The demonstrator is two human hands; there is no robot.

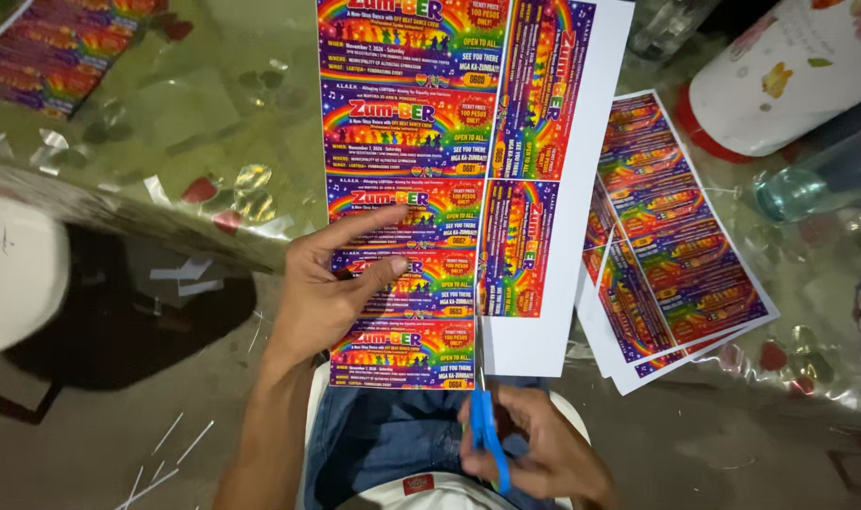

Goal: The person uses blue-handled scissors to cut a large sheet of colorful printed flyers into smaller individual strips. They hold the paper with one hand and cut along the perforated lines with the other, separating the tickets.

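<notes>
1. At the far left, the rounded edge of a white seat (15,274) is seen, with a dark shadowed floor (128,321) beside it on which thin white paper slivers (166,453) are scattered.
2. Along the upper left, a desk (194,104) covered in shiny clear plastic is seen, and a small stack of rainbow-coloured printed slips (57,52) lies at its top corner.
3. The left hand (331,293) is laid flat on the printed sheet (407,189); its grip is loose and mostly spread, with the thumb and forefinger pressing on the lower tickets and the sheet's left edge pinched under the palm.
4. The printed sheet, a white page carrying rows of rainbow-coloured tickets, hangs from the desk edge toward the lap, above blue jeans (383,444).
5. A cut is seen running up the sheet's lower part, between the left column of tickets and the sideways-printed ones.
6. The right hand (544,453) is closed around blue-handled scissors (487,434), whose blades point up into the sheet's bottom edge.
7. Further right, a fanned pile of similar printed sheets (676,255) rests on the desk.
8. At the upper right, a white floral-patterned container (789,66) and a clear bottle (808,179) lie on the desk.
</notes>
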